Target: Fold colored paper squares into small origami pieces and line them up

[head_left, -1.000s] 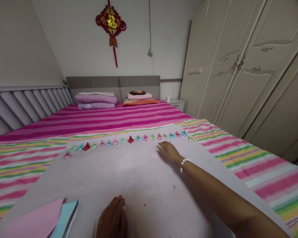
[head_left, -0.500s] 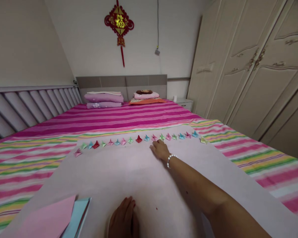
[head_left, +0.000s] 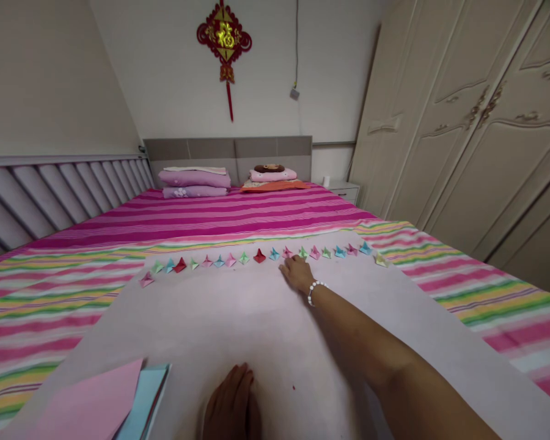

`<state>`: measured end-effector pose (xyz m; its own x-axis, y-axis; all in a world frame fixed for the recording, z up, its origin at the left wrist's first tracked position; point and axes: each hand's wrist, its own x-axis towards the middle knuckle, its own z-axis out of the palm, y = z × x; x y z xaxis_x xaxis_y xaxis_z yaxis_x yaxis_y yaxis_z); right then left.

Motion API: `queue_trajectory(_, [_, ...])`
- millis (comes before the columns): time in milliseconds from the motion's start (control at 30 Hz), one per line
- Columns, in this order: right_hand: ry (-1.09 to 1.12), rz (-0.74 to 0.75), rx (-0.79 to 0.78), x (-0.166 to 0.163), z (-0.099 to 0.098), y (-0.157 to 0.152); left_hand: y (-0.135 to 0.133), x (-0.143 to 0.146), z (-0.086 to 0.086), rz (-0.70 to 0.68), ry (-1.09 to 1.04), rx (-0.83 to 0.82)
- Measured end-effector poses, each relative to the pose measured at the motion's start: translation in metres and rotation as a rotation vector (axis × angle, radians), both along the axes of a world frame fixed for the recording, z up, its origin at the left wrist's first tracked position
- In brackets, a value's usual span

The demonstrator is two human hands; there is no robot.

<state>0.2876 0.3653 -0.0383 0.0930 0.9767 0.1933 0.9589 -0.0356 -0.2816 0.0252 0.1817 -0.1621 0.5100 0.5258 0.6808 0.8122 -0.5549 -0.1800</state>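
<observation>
A row of small folded paper boats in pink, green, blue and red crosses the far part of a white board (head_left: 201, 311). My right hand (head_left: 297, 273), with a white bead bracelet (head_left: 312, 292) at the wrist, reaches to the row, palm down. Its fingertips lie right by a pink paper boat (head_left: 287, 251) and a green paper boat (head_left: 303, 251); whether they touch either is hard to see. My left hand (head_left: 231, 400) lies on the board close to me, fingers stretched out side by side, holding nothing I can see.
Pink paper (head_left: 91, 400) and blue paper (head_left: 142, 397) lie at the near left. The board rests on a bed with a striped sheet (head_left: 458, 269). Folded bedding (head_left: 195, 178) is by the headboard. A rail (head_left: 64, 189) runs along the left, and a wardrobe (head_left: 440, 134) stands right.
The whole view has shifted slightly. My right hand has drawn back a little from the green paper boat, which shows more now. My left hand has stayed on the board.
</observation>
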Motion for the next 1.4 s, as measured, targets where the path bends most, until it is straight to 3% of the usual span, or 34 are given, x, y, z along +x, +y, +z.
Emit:
queue_trajectory(133, [-0.013,-0.034,0.057,0.005,0.002,-0.007,-0.001,0.002,0.001,0.064,0.012,-0.029])
queue_trajectory(367, [-0.046,-0.138,0.088,0.030,-0.001,-0.022,0.003,-0.001,-0.001,0.003,-0.005,0.011])
queue_trajectory(733, [-0.085,-0.151,0.072,0.035,0.001,-0.010,-0.006,0.010,0.001,0.093,-0.136,-0.095])
queue_trajectory(1067, [-0.091,-0.149,0.084,0.040,0.000,0.002,-0.008,0.014,0.000,0.068,-0.259,-0.105])
queue_trajectory(1200, [-0.077,-0.136,0.094,0.043,-0.001,0.003,-0.004,0.009,-0.002,0.060,-0.244,-0.091])
queue_trajectory(1333, [-0.062,-0.135,0.124,0.049,-0.001,-0.006,0.001,0.002,-0.002,-0.043,-0.139,-0.029])
queue_trajectory(1400, [-0.061,-0.155,0.141,0.055,-0.001,-0.014,0.002,0.001,-0.002,-0.011,-0.147,-0.034])
